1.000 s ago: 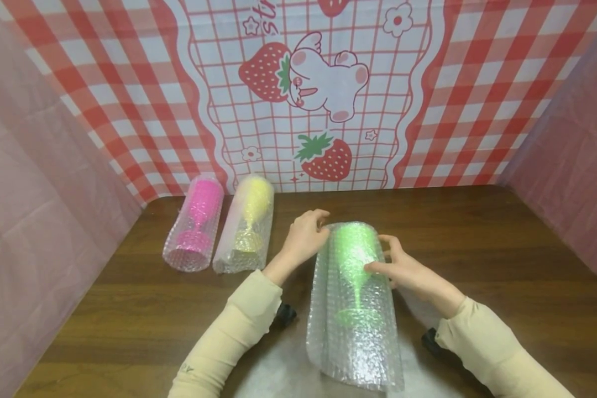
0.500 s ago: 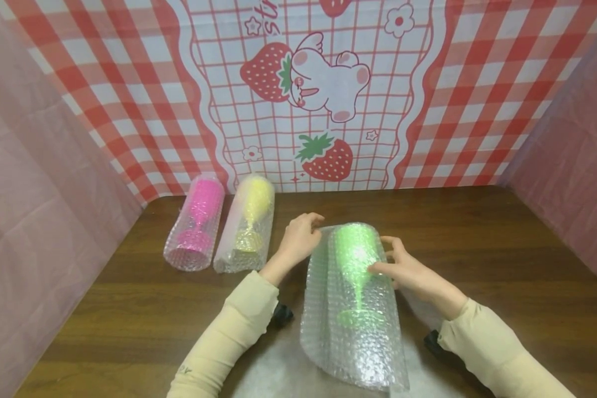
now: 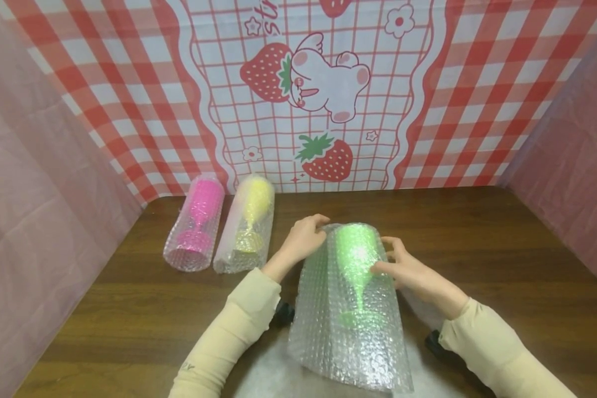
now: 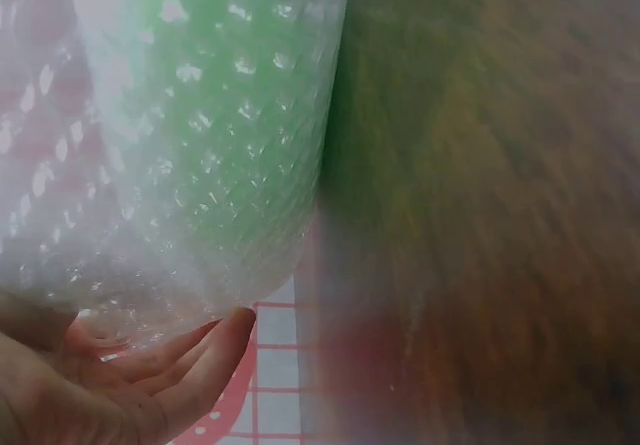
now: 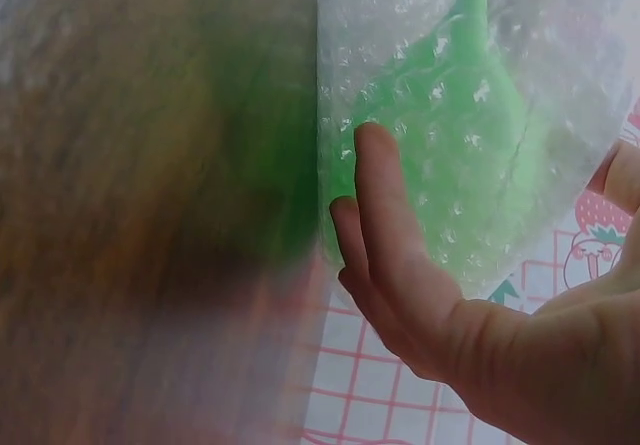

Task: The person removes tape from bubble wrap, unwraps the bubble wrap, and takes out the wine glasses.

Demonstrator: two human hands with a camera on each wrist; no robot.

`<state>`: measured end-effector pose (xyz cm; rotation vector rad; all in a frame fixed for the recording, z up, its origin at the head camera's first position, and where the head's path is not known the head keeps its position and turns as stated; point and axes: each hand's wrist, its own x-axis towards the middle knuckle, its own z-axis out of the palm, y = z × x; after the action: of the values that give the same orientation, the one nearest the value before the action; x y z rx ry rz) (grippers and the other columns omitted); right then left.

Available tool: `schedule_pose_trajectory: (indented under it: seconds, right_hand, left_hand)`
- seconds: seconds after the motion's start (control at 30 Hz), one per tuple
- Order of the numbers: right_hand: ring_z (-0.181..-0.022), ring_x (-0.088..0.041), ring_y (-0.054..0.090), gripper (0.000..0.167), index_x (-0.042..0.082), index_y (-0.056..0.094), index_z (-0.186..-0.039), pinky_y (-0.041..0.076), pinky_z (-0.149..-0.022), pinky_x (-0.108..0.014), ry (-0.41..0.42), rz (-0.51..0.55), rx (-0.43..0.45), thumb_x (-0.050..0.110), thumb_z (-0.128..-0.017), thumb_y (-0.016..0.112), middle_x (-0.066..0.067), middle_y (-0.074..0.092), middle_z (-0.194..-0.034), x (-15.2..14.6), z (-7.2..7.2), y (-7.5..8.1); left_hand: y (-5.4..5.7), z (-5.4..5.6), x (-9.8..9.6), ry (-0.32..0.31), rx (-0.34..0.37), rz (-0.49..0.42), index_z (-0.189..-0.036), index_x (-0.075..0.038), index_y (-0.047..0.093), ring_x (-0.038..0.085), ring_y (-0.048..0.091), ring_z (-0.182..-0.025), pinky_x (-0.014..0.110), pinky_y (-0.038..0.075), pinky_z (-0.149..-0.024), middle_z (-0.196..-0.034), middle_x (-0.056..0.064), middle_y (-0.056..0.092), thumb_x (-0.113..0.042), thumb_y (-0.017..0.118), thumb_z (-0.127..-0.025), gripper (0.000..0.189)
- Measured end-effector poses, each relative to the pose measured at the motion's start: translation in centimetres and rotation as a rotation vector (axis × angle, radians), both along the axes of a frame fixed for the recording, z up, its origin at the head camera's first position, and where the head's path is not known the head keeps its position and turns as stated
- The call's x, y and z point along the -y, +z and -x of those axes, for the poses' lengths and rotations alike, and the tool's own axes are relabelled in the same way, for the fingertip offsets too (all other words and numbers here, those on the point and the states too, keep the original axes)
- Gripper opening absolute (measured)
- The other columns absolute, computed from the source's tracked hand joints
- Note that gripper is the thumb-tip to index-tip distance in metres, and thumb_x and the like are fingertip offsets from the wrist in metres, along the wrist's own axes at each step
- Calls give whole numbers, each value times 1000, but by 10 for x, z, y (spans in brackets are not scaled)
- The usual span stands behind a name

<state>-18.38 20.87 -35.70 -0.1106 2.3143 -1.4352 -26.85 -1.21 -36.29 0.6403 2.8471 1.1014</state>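
Note:
A green goblet [image 3: 358, 251] lies on the near middle of the table, rim away from me, inside a sleeve of clear bubble wrap [image 3: 310, 329]. My left hand [image 3: 303, 237] pinches the wrap's far left edge, lifting that layer away from the goblet; the left wrist view shows the fingertips [image 4: 235, 330] at the edge. Around the goblet's right side, my right hand [image 3: 418, 276] holds it through the wrap, thumb on top. In the right wrist view, its fingers [image 5: 385, 195] press along the wrapped bowl.
A pink goblet [image 3: 204, 202] and a yellow goblet [image 3: 257, 202], each in bubble wrap, lie side by side at the back left. Under the near end of the green one is a pale sheet [image 3: 268, 367]. A red checked cloth [image 3: 477, 99] hangs behind the wooden table [image 3: 477, 232].
The wrap's left flap has spread further left and opened away from the green goblet. My left hand shifted slightly left, then back. The right hand has barely moved.

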Motion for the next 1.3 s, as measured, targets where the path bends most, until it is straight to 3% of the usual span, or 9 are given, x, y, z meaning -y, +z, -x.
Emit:
schedule_pose_trajectory:
  seconds: [0.07, 0.17, 0.23, 0.33, 0.57, 0.7, 0.83, 1.03, 1.3]
  right_hand:
    - [-126, -49, 25, 87, 5, -7, -141, 37, -93, -60, 6, 1, 6, 27, -85, 56, -33, 10, -140, 0, 1, 1]
    - [-124, -48, 29, 88, 4, -7, -141, 39, -92, -58, 18, -10, 13, 26, -85, 56, -33, 13, -139, 0, 2, 5]
    - [-123, -48, 31, 87, 1, -6, -141, 39, -93, -57, 29, -40, -12, 25, -85, 56, -34, 15, -139, 0, 3, 10]
    - [-124, -47, 30, 84, -3, -2, -140, 37, -95, -56, 30, -126, -109, 27, -87, 55, -34, 16, -140, 1, 6, 21]
    - [-126, -41, 31, 77, -8, 19, -137, 34, -98, -56, 49, -385, -325, 40, -87, 54, -30, 24, -139, 15, 16, 43]
    - [-119, -45, 36, 74, -10, 29, -132, 37, -94, -56, 56, -502, -403, 40, -85, 57, -32, 33, -130, 32, 18, 45]
    - [-112, -48, 37, 83, -11, 33, -128, 41, -86, -56, 37, -600, -427, 48, -79, 62, -34, 36, -124, 48, 19, 41]
    - [-109, -46, 34, 94, -11, 30, -128, 45, -82, -53, 25, -644, -452, 52, -70, 70, -33, 34, -124, 60, 19, 34]
    - [-113, -48, 31, 87, -11, 28, -132, 41, -87, -54, 15, -627, -473, 33, -72, 73, -34, 31, -127, 58, 20, 28]
  left_hand:
    - [1, 0, -1, -8, 8, -13, -120, -6, 57, 13, 52, -66, 25, 49, -64, -111, 10, 63, -9, 47, -89, 33]
    - [2, 1, -2, -16, 10, -16, -115, -7, 60, 9, 39, -46, 19, 37, -44, -96, 8, 66, -11, 47, -92, 28]
    - [3, 1, -2, -22, 15, -15, -113, -7, 62, 7, 33, -40, 18, 30, -37, -89, 8, 66, -11, 47, -92, 26]
    - [5, 1, -3, -26, 0, 4, -112, -7, 63, 6, 30, -38, 17, 27, -35, -93, 8, 67, -10, 47, -92, 25]
    - [10, -2, -5, -4, -31, 31, -109, -9, 65, 6, 34, -40, 17, 30, -37, -90, 6, 67, -10, 49, -90, 25]
    - [13, -4, -8, 24, -46, 42, -106, -11, 66, 7, 39, -44, 19, 36, -41, -91, 3, 67, -14, 50, -90, 23]
    - [14, -7, -10, 28, -34, 24, -105, -12, 67, 8, 39, -44, 20, 36, -42, -91, 2, 67, -16, 50, -90, 23]
    - [15, -9, -12, 9, -88, 30, -106, -12, 66, 11, 47, -58, 22, 41, -53, -103, 4, 66, -14, 49, -89, 24]
    - [15, -8, -11, 14, -122, 55, -104, -12, 67, 17, 58, -79, 28, 48, -67, -105, 4, 66, -14, 50, -90, 23]
